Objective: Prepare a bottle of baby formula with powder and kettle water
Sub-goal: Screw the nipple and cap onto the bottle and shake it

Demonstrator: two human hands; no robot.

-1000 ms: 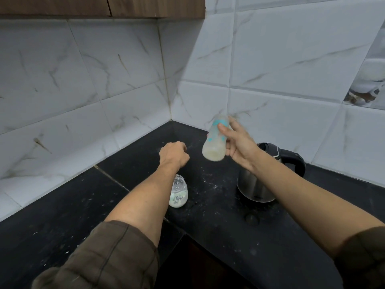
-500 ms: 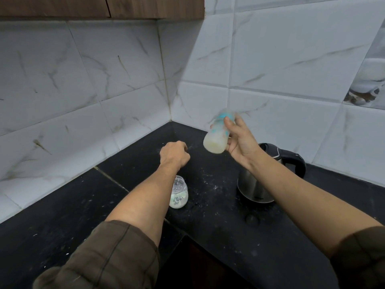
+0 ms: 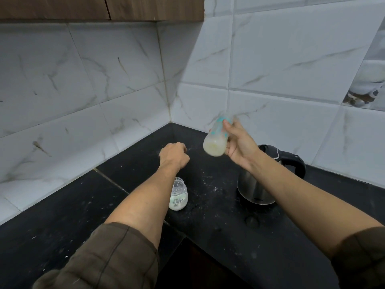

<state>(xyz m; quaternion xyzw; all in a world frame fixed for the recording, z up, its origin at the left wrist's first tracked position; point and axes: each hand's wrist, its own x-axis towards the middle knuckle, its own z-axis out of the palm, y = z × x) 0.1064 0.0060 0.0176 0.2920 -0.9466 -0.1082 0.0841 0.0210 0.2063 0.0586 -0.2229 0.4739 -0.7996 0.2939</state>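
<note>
- The right hand [image 3: 239, 144] is up in the air over the black countertop [image 3: 208, 230], its fingers wrapped round the baby bottle [image 3: 215, 140] and its thumb laid along the bottle's upper side.
- The bottle is tilted, with its base out past the fingertips towards me and its top pointing at the tiled wall [image 3: 281, 69] beyond the thumb.
- There is pale, milky liquid in the base end of the bottle, and teal print on the clear part above it.
- The bottle is smeared with blur, so I cannot make out its teat end.
- The left hand [image 3: 174, 156] is bunched into a fist just left of the bottle and apart from it, with its back to me and its fingertips tucked under, out of sight.
- A small clear jar [image 3: 179, 197] stands on the countertop below the left wrist, on the near side of the knuckles, with white powder filling its lower part.
- The left forearm covers the jar's left edge, and I cannot tell how its mouth is closed.
- A steel kettle [image 3: 253, 189] with a black handle [image 3: 291, 161] sits behind the right wrist.
- The right forearm crosses the kettle's top, so its lid and contents are hidden.
- White specks are scattered on the countertop between the jar and the kettle.
</note>
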